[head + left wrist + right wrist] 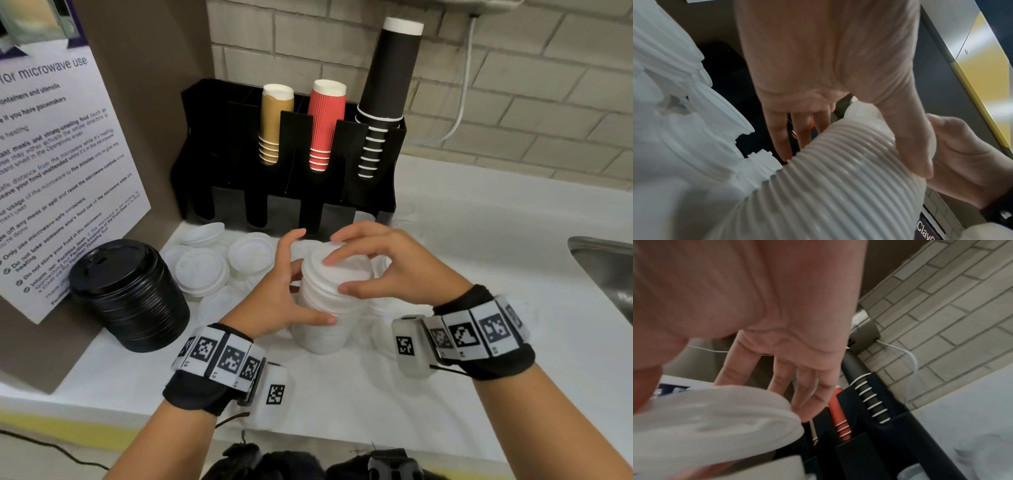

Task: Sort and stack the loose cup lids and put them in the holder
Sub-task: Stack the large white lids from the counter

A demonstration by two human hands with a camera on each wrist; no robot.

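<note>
Near the front of the white surface (445,394), the left hand (274,294) is cupping the white lid stack (325,308) with curled fingers, probably bracing it, while the right hand (383,267) is pinching the top lid (337,265) to seat it squarely.

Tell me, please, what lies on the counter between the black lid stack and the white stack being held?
Loose white lids lie scattered there, between the black lid stack and the white stack; the head view shows it.

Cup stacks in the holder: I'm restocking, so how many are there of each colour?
Gold cup stack: 1
Red cup stack: 1
Black cup stack: 1
Total: 3 stacks in the black holder.
</note>
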